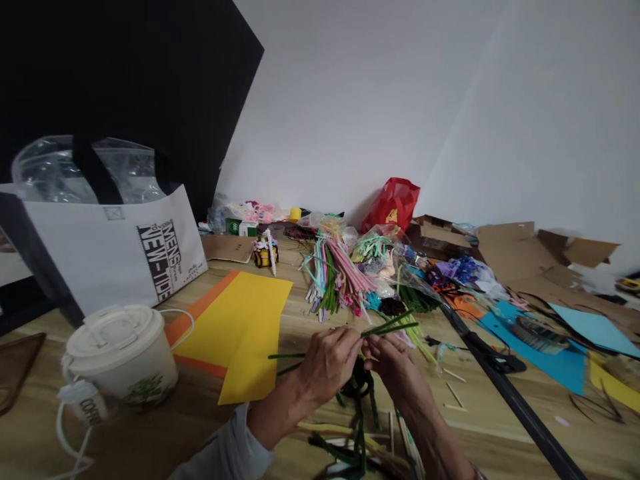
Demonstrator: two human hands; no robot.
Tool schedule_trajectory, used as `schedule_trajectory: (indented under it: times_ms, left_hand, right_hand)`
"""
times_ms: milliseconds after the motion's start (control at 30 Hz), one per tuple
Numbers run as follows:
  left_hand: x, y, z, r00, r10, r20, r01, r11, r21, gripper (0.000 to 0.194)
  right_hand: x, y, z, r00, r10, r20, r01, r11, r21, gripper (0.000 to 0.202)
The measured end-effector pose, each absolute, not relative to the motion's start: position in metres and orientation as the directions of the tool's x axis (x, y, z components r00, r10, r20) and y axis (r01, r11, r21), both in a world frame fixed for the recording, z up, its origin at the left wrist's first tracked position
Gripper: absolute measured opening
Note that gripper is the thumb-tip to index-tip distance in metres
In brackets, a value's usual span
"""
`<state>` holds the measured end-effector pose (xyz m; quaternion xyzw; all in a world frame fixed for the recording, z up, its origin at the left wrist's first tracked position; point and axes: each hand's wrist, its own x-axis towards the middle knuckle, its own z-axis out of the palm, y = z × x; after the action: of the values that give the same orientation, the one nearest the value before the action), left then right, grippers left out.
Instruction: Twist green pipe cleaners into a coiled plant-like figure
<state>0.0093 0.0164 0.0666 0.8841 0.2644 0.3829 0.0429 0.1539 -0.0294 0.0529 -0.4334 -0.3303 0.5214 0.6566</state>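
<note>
Close together over the wooden table, my left hand (333,360) and my right hand (393,363) both pinch dark green pipe cleaners (393,328). Stem ends stick out to the right above my right hand and to the left behind my left wrist. Between and below the hands hangs a darker green bundle of pipe cleaners (358,383); how it joins the held stems is hidden by my fingers. Lower down, more green pipe cleaners (357,450) lie among pale sticks near the table's front edge.
Left are a white lidded pot (123,357), a white shopping bag (110,247) and yellow paper sheets (253,333). Ahead lies a heap of coloured pipe cleaners (345,273), with a red bag (393,205) behind. A long black bar (510,400) crosses the right side, near blue sheets (545,350).
</note>
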Motion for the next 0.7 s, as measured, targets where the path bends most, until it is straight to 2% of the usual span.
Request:
schedule_trajectory:
  times_ms: [167,267,333,433,533,633,700]
  left_hand:
    - [0.006,0.015,0.064,0.637,0.432,0.639,0.435,-0.885,0.166,0.011]
    - [0.006,0.013,0.064,0.626,0.456,0.632,0.448,-0.874,0.188,0.011]
    - [0.007,0.012,0.066,0.609,0.490,0.623,0.444,-0.862,0.244,0.013]
    - [0.007,0.013,0.073,0.574,0.583,0.575,0.423,-0.812,0.402,0.016]
    - [0.005,0.018,0.080,0.576,0.701,0.421,0.329,-0.670,0.665,0.021]
    - [0.000,0.026,0.084,0.696,0.693,0.186,0.100,-0.351,0.931,0.026]
    - [-0.003,0.032,0.084,0.794,0.604,0.073,-0.026,-0.087,0.996,0.028]
  right_hand:
    - [0.151,-0.031,0.056,0.180,0.981,-0.069,-0.484,0.027,-0.874,0.018]
    - [0.152,-0.031,0.057,0.163,0.982,-0.091,-0.508,0.004,-0.861,0.017]
    - [0.153,-0.031,0.056,0.171,0.982,-0.086,-0.488,0.008,-0.873,0.017]
    - [0.154,-0.030,0.056,0.181,0.982,-0.052,-0.424,0.031,-0.905,0.019]
    - [0.155,-0.031,0.058,0.167,0.986,-0.001,-0.355,0.059,-0.933,0.021]
    - [0.154,-0.034,0.063,0.115,0.992,0.053,-0.291,0.084,-0.953,0.021]
    - [0.154,-0.037,0.068,0.055,0.993,0.101,-0.251,0.112,-0.961,0.019]
